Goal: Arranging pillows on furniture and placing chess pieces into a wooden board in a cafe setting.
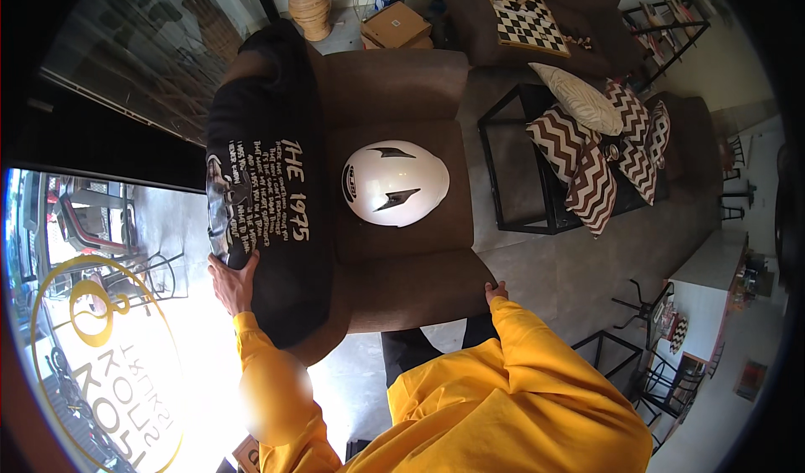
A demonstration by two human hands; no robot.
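A black T-shirt (289,129) with white lettering and a picture on it lies draped over the backrest of a brown armchair (402,284). My left hand (233,282) grips the shirt's near edge at the backrest, its thumb and fingers on either side of the cloth. On the far end of the armrest nearest me, my right hand (497,290) is curled over the edge, with most of its fingers hidden. Between the two armrests, a white helmet (398,184) with black vents rests on the seat, touched by neither hand.
To the right stands a black-framed table (524,179) piled with patterned cushions (562,137). Behind are a cardboard box (396,25), a wicker vase (309,7) and a sofa bearing a chessboard (524,20). A glass front (109,322) runs along the left. A counter (704,263) stands far right.
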